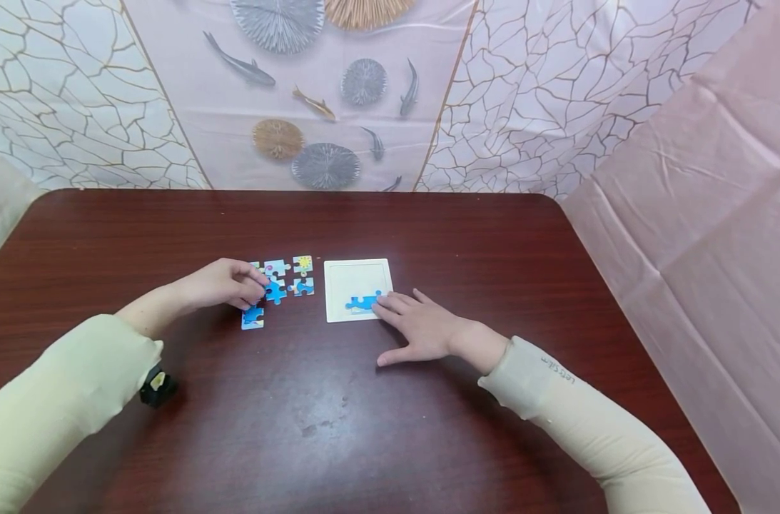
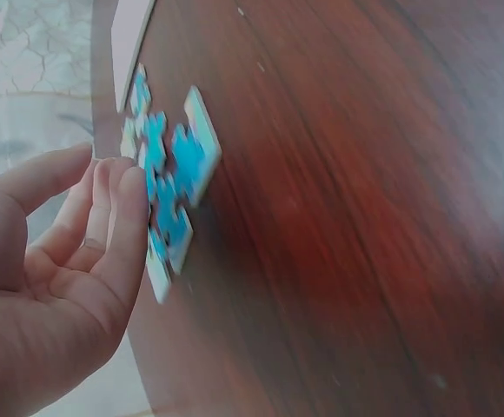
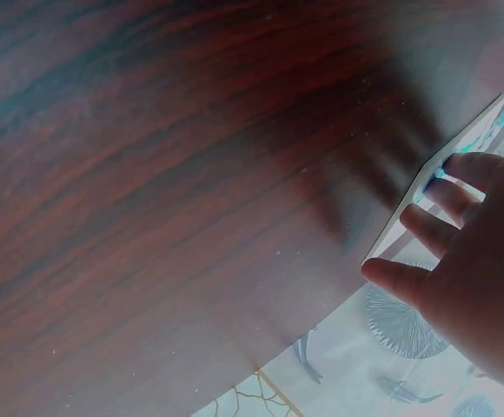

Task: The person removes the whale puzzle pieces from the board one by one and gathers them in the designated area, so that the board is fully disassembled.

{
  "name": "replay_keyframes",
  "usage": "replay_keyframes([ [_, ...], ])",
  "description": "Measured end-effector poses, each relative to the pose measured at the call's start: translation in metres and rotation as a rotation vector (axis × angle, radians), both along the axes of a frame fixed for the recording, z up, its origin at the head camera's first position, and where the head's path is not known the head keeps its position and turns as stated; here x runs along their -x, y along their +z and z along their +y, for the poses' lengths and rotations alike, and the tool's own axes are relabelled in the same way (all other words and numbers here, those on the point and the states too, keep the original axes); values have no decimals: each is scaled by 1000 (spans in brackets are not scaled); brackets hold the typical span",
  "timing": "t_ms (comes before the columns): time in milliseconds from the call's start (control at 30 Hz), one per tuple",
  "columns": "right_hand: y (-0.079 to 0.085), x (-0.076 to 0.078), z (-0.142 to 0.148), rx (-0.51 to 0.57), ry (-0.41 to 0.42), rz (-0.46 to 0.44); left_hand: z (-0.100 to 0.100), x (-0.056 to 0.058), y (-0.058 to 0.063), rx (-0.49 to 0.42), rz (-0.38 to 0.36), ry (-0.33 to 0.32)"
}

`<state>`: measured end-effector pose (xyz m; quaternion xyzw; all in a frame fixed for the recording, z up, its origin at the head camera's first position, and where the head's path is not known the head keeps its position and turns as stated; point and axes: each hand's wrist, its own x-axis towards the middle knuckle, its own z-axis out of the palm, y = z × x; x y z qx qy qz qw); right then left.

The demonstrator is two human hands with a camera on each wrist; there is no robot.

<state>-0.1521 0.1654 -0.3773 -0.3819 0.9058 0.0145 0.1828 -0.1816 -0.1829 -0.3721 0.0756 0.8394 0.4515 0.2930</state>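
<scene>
My left hand (image 1: pixel 232 283) reaches over a group of loose jigsaw pieces, its fingers loosely bent, with fingertips near a blue piece (image 1: pixel 275 291). In the left wrist view the thumb and fingers show nothing pinched between them, though the fingertips hide part of the pieces. A blue corner piece (image 1: pixel 252 319) lies just below that hand. To the right, a white square puzzle tray (image 1: pixel 338 275) holds joined blue pieces (image 1: pixel 364 303) along its lower edge. My right hand (image 1: pixel 424 328) rests at the tray's right edge, fingers spread, fingertips touching the rim or the blue pieces.
A piece with a yellow sun (image 1: pixel 304 264), a light blue piece (image 1: pixel 276 268) and another blue piece (image 1: pixel 302 287) lie left of the tray. The brown table (image 1: pixel 338 428) meets a patterned cloth (image 1: pixel 325 93) at the back. A black wrist device (image 1: pixel 158 387) hangs under the left sleeve.
</scene>
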Motion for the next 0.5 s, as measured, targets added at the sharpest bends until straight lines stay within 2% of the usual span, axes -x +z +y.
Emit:
replay_keyframes([
  [233,0,0,0,-3,-2,-10,29,5,2,-59,25,-39],
  [500,1,1,-1,-9,-9,-13,58,9,1,-100,-5,-45],
])
